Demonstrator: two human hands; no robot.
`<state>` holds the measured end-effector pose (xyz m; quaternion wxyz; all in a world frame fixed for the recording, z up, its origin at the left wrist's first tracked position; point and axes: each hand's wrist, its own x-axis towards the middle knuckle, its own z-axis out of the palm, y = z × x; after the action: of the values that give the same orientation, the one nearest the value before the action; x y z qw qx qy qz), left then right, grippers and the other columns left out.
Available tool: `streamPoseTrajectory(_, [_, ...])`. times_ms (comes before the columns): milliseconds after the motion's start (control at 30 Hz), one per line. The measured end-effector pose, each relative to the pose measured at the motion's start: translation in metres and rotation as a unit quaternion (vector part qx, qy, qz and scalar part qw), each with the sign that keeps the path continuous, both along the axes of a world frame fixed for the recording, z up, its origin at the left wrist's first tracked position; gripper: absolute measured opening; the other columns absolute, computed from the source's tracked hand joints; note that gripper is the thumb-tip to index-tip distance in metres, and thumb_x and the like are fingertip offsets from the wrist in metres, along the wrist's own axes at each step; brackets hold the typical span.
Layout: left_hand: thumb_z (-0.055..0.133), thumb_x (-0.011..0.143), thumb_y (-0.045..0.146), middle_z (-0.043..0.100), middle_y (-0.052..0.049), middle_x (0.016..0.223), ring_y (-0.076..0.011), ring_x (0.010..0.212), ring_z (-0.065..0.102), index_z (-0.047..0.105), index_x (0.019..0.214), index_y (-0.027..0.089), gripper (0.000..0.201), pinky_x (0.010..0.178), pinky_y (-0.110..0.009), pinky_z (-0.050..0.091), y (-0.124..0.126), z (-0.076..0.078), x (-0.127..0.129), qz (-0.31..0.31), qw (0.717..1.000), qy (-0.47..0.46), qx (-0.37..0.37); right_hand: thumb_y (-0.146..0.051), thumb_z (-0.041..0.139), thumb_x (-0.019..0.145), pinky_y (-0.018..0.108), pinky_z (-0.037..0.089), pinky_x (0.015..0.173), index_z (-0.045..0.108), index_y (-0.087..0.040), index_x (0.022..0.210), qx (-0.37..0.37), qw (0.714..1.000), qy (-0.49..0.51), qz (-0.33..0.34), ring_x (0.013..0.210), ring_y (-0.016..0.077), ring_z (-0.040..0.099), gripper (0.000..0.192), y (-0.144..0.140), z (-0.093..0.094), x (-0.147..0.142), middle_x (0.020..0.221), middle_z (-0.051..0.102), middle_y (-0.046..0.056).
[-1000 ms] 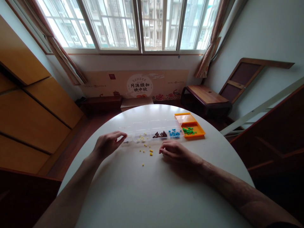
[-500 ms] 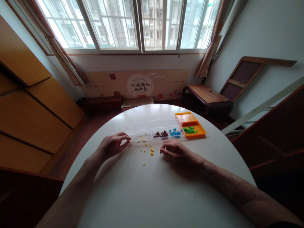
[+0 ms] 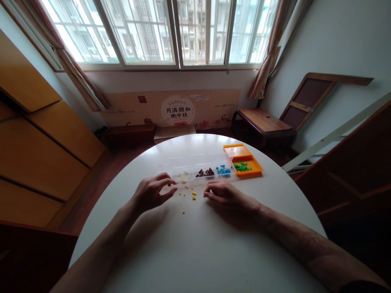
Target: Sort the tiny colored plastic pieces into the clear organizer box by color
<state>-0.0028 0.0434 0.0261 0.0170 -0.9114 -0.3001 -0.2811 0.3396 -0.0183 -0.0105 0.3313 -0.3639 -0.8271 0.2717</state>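
The left hand hovered over the round white table, thumb and forefinger spread apart and holding nothing, their tips just beside the small loose yellow beads scattered to their right. The right hand lay flat, fingers loosely curled and empty. Just beyond both sets of fingertips stood the clear plastic compartment box, with the orange plastic tray at its right end.

Daylit barred windows with curtains, wooden cabinets left, low bench right
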Motion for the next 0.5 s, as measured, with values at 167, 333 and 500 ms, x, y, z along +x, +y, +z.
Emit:
streamPoseTrajectory(167, [0.069,0.1,0.031,0.08,-0.002,0.099,-0.0133,0.073,0.072,0.08,0.106,0.027,0.013,0.064,-0.024,0.053,-0.012,-0.009,0.023,-0.062,0.997,0.034,-0.038,-0.037,0.064,0.108,0.028,0.05,0.077,0.077,-0.019,0.098,0.003,1.0,-0.001,0.005,0.078,0.0162,0.062,0.024,0.002,-0.001,0.0,0.09,0.072,0.005])
streamPoseTrajectory(333, [0.066,0.099,0.027,0.081,-0.002,0.1,-0.014,0.077,0.073,0.082,0.104,0.028,0.017,0.068,-0.023,0.055,-0.01,-0.008,0.02,-0.056,0.994,0.052,-0.078,-0.038,0.064,0.109,0.029,0.051,0.078,0.078,-0.019,0.098,0.001,1.0,0.0,0.004,0.079,0.0166,0.063,0.027,0.002,-0.001,-0.001,0.09,0.073,0.005])
streamPoseTrajectory(500, [0.061,0.106,0.03,0.08,-0.003,0.097,-0.0125,0.074,0.072,0.083,0.101,0.028,0.023,0.067,-0.021,0.053,-0.007,-0.013,0.017,-0.076,0.991,0.055,-0.092,-0.038,0.063,0.109,0.028,0.051,0.077,0.079,-0.019,0.097,-0.001,1.0,0.002,0.004,0.078,0.0163,0.064,0.027,0.001,0.001,-0.004,0.09,0.073,0.005])
